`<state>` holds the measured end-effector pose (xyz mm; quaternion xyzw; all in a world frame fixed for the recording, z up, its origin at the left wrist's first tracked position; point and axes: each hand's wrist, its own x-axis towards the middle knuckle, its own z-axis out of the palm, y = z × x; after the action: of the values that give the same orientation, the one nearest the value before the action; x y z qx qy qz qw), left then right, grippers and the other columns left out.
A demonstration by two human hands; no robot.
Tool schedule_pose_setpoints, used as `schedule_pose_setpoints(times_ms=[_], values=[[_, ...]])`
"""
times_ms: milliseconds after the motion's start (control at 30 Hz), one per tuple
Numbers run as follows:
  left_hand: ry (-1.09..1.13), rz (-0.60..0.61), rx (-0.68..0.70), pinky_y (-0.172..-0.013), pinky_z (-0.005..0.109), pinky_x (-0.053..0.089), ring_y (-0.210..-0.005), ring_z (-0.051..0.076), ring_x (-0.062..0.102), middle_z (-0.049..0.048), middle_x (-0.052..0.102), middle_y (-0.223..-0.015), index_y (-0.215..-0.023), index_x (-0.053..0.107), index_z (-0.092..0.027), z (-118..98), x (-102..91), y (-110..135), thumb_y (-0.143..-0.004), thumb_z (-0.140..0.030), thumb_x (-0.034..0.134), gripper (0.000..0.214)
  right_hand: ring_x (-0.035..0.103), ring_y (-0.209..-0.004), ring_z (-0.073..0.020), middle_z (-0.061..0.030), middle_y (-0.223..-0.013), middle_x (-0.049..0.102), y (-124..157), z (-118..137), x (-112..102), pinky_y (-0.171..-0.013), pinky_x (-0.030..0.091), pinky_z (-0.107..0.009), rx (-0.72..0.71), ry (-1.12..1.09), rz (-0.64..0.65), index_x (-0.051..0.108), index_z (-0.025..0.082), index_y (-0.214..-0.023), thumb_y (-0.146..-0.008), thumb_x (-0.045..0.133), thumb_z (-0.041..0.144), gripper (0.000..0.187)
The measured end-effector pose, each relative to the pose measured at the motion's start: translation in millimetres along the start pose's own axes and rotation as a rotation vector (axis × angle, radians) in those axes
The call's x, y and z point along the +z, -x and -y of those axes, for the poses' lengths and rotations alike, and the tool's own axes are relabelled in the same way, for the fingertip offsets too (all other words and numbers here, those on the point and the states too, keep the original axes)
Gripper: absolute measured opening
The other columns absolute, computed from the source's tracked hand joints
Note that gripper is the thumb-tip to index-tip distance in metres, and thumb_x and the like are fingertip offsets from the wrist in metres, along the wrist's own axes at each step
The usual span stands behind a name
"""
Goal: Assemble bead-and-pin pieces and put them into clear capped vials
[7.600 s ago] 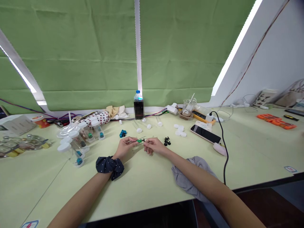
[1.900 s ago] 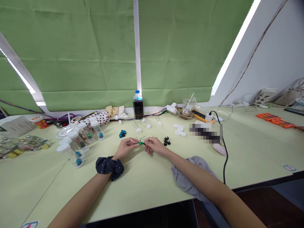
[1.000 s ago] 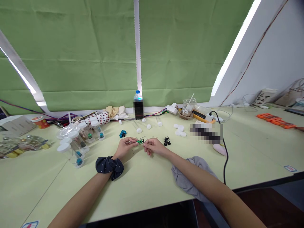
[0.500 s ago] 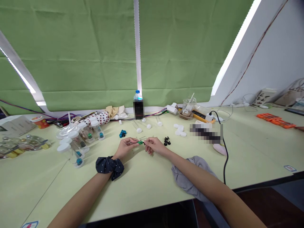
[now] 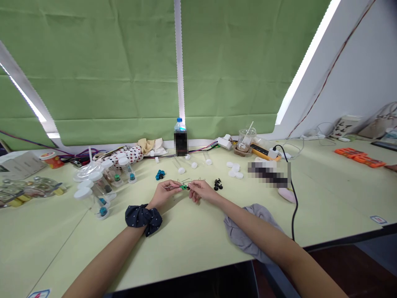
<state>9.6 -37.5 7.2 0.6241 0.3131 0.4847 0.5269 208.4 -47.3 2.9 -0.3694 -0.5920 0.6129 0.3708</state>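
My left hand (image 5: 165, 194) is closed in a pinch around a small green part (image 5: 184, 187), from which a thin metal wire (image 5: 169, 186) seems to run back past the fingers. Facing it, my right hand (image 5: 200, 191) pinches a tiny dark piece (image 5: 187, 188) against the green part's right end; its exact kind is too small to make out. Bent thin wires (image 5: 186, 180) lie on the table just beyond the fingertips. A cluster of small black parts (image 5: 218, 185) is right of my right hand, and a pile of blue parts (image 5: 160, 174) sits behind my left hand.
Clear tubes with white caps (image 5: 98, 182) stand at left, several holding coloured pieces. More capped tubes (image 5: 180, 169) lie behind the hands, near a bottle (image 5: 180, 124). Round white caps (image 5: 235, 170) are spread at right. A black cable (image 5: 294, 203) crosses the table (image 5: 192, 236).
Both hands stay almost in place, pinched together at the green part. The green part has shifted very slightly to the right and down.
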Motion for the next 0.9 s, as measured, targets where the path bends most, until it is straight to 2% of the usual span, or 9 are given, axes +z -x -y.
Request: schedule_pose_setpoints(times_ms=[267,500,767,900], values=[[0.01,-0.051,-0.013,-0.082,0.039,0.047,-0.081,0.019,0.063,0.0078,0.068,-0.087,-0.066,0.064,-0.014,-2.7,1.4,-0.2,-0.062,-0.02,0.076,0.014,0.055,-0.042,-0.0083,-0.0018,-0.061,0.061,4.9,4.6,3.1,-0.037,0.046,-0.018,0.002,0.033,0.045,0.052,0.013,-0.077,-0.077,0.054,0.055,0.042],[0.009,-0.016,-0.009,-0.083,0.039,0.047,-0.083,0.019,0.063,0.0076,0.068,-0.088,-0.067,0.065,-0.014,-1.6,0.5,0.0,-0.063,-0.021,0.076,0.014,0.055,-0.041,-0.0089,-0.0012,-0.059,0.061,3.1,3.1,1.9,-0.036,0.045,-0.019,-0.018,0.041,-0.009,0.052,0.014,-0.077,-0.076,0.056,0.056,0.042],[-0.021,0.014,-0.025,-0.083,0.038,0.047,-0.082,0.02,0.063,0.0085,0.069,-0.087,-0.065,0.065,-0.014,-6.9,2.7,1.3,-0.061,-0.026,0.077,0.017,0.055,-0.041,-0.0091,-0.0008,-0.06,0.061,0.5,0.3,0.1,-0.036,0.045,-0.018,0.001,0.002,0.001,0.049,0.015,-0.082,-0.076,0.054,0.056,0.042],[-0.018,0.005,-0.024,-0.083,0.038,0.047,-0.083,0.02,0.064,0.0088,0.069,-0.087,-0.065,0.065,-0.013,-7.2,3.4,1.5,-0.06,-0.028,0.077,0.02,0.056,-0.04,-0.0099,-0.0014,-0.058,0.061,-0.4,-0.9,0.0,-0.035,0.045,-0.019,0.027,-0.011,0.009,0.049,0.015,-0.078,-0.078,0.05,0.059,0.045]])
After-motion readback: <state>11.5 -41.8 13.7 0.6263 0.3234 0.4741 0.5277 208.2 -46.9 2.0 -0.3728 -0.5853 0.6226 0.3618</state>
